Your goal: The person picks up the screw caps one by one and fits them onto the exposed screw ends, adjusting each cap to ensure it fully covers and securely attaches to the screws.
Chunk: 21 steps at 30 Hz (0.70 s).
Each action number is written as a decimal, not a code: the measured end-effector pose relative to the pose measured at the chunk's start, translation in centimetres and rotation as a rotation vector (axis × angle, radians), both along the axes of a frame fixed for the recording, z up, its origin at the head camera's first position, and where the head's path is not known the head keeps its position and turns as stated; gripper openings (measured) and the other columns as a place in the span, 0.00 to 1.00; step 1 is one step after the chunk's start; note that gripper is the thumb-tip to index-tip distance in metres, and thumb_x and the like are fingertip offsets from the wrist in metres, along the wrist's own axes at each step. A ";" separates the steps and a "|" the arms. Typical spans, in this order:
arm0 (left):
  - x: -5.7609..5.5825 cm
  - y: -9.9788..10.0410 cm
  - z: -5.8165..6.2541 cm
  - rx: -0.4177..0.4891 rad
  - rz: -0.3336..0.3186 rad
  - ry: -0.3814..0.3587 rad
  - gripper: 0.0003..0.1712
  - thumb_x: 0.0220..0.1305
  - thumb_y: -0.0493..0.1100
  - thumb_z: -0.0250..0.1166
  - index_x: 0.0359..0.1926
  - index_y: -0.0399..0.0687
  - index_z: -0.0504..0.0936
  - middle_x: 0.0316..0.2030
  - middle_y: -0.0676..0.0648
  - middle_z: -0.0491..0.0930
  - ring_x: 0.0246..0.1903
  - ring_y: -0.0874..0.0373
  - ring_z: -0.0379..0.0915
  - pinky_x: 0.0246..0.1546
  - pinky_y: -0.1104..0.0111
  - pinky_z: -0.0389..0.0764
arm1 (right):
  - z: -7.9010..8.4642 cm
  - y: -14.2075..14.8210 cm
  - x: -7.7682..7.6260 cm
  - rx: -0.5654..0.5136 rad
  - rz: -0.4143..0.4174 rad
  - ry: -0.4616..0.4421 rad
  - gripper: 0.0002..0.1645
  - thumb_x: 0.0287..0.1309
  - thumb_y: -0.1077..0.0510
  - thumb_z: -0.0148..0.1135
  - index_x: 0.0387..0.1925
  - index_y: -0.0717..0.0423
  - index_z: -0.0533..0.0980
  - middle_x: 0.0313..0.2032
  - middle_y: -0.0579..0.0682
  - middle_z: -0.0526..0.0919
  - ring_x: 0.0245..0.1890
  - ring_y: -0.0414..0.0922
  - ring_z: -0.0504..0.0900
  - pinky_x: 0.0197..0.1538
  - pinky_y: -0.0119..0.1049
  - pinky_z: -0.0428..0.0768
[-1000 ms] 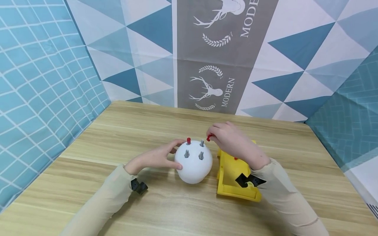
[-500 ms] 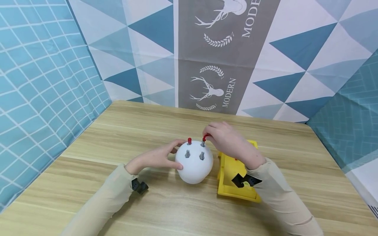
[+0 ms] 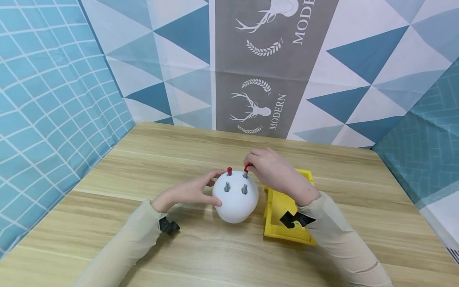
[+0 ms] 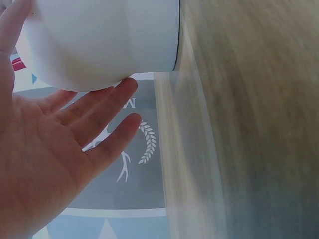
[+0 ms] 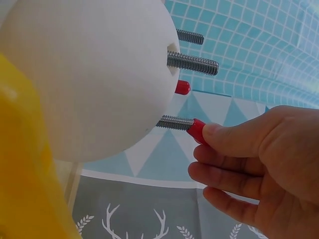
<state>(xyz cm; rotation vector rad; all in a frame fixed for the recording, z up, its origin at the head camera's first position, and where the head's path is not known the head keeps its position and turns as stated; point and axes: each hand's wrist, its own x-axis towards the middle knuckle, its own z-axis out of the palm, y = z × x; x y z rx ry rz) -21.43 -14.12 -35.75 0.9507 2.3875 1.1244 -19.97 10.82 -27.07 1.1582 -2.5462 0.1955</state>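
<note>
A white ball-shaped body (image 3: 234,207) stands on the table with several threaded bolts sticking up from its top. My left hand (image 3: 190,192) holds its left side, the thumb in front and fingers reaching behind. My right hand (image 3: 268,169) pinches a red cap (image 5: 197,131) between thumb and fingertips. The cap sits on the tip of the far right bolt (image 5: 174,122), whose thread still shows below it. Another red cap (image 3: 229,170) covers the far left bolt. The two nearer bolts, left bolt (image 3: 227,187) and right bolt (image 3: 245,189), are bare.
A yellow tray (image 3: 290,238) lies right of the white body, beneath my right forearm, which hides part of its inside. The wooden table (image 3: 201,259) ends at a patterned cloth wall behind. Tiled-pattern cloth (image 3: 43,99) hangs on the left.
My right hand has moved slightly left, bringing the red cap from beside the far right bolt onto its tip. The left hand and white body have stayed in place.
</note>
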 end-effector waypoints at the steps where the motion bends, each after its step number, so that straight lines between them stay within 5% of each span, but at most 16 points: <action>1: 0.0 0.0 0.0 0.002 -0.001 -0.001 0.48 0.49 0.55 0.69 0.67 0.56 0.52 0.61 0.50 0.62 0.56 0.49 0.65 0.54 0.50 0.67 | 0.0 0.0 0.0 -0.001 0.003 0.007 0.02 0.53 0.62 0.63 0.31 0.54 0.78 0.32 0.46 0.79 0.34 0.44 0.77 0.47 0.41 0.75; 21: 0.1 -0.1 0.1 0.009 0.005 -0.020 0.47 0.50 0.54 0.69 0.66 0.56 0.53 0.60 0.51 0.62 0.56 0.51 0.65 0.55 0.50 0.66 | -0.4 -0.4 0.2 0.012 0.002 0.058 0.03 0.52 0.61 0.64 0.30 0.54 0.78 0.31 0.46 0.77 0.34 0.43 0.75 0.42 0.38 0.72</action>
